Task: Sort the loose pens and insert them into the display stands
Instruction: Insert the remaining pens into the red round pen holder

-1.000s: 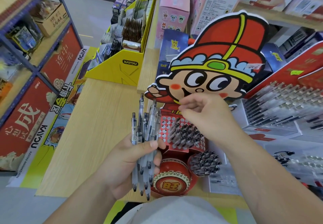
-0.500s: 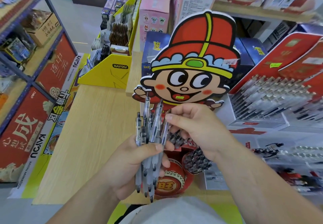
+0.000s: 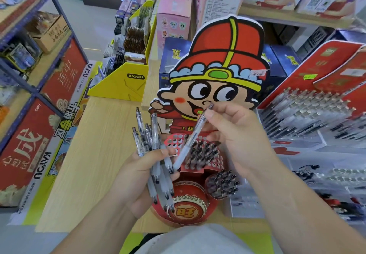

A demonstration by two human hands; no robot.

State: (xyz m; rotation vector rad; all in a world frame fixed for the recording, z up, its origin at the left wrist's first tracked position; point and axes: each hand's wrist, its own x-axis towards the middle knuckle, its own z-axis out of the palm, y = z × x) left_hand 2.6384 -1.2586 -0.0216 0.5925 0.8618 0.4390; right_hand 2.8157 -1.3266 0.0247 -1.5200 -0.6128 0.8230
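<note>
A pale wooden surface [image 3: 95, 154] carries a tall cardboard cartoon display stand [image 3: 223, 55], a figure in a red and yellow hat, which serves as the landmark here. Right of this stand sits a red tiered pen rack [image 3: 336, 71] filled with rows of clear pens, and behind it to the left stands a yellow KAYOU box [image 3: 122, 83]. At the stand's foot a red perforated tray [image 3: 176, 140] holds a cluster of dark-capped pens [image 3: 202, 152], with a round cup of more pens [image 3: 222, 183] just below and to the right of it, beside a red drum-shaped front [image 3: 188, 210]. In front of the stand's left side, the left hand [image 3: 134, 178] has its fingers curled round a bundle of clear pens [image 3: 154, 134], thumb laid across them, clicker ends up and tips down. The right hand [image 3: 235, 134] is raised before the stand's body, its thumb and forefinger pinching the upper part of a single clear pen [image 3: 192, 137]. That pen slants over the perforated tray, its tip down beside the bundle near the left thumb.
</note>
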